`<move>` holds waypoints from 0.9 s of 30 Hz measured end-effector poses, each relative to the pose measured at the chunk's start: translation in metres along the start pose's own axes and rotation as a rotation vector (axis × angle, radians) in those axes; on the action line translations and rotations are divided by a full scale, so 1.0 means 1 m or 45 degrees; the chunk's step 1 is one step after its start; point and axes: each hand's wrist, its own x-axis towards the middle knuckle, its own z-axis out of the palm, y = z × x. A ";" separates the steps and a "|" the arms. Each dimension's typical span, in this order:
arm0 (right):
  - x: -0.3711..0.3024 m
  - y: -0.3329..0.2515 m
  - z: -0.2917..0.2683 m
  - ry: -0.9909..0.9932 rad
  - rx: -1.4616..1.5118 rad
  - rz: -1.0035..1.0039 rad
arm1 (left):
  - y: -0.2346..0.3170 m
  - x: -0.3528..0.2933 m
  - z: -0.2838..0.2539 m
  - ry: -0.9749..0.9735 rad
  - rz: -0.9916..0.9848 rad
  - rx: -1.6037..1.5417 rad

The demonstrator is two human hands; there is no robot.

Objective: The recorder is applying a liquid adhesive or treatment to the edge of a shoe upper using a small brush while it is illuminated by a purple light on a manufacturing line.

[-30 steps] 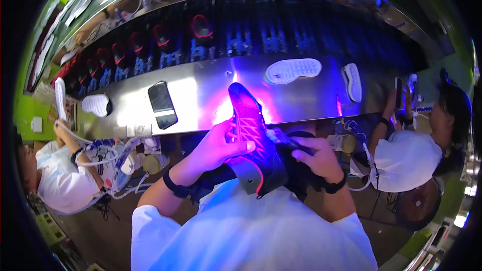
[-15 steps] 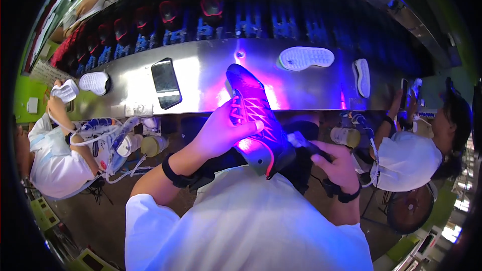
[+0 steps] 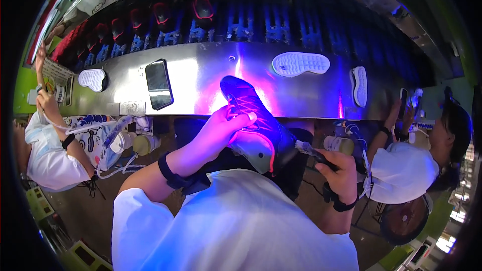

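A dark shoe upper with red laces (image 3: 256, 109) is held in front of me, toe pointing away, lit blue and pink. My left hand (image 3: 223, 129) is closed around its left side, thumb lying over the laces. In my right hand (image 3: 339, 171) is a dark-handled brush (image 3: 315, 154); its pale bristles are at the right side of the shoe's heel. Whether the bristles touch the shoe I cannot tell. Beyond the shoe, a white shoe sole (image 3: 301, 64) lies on the metal bench (image 3: 201, 90).
Left on the bench are a phone (image 3: 159, 84) and another white sole (image 3: 92, 80); a third sole (image 3: 359, 86) stands at right. Behind runs a conveyor (image 3: 281, 15) carrying several dark shoes with red collars. Co-workers sit on both sides, near pale pots (image 3: 145, 144) and hoses.
The shoe's toe has shifted slightly left and nearer. My right hand with the brush has moved a little down beside the heel. The left co-worker's hand no longer holds up a white sole.
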 end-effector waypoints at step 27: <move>0.086 -0.082 0.003 -0.009 -0.241 -0.404 | -0.033 -0.037 -0.037 -0.536 -0.842 -1.527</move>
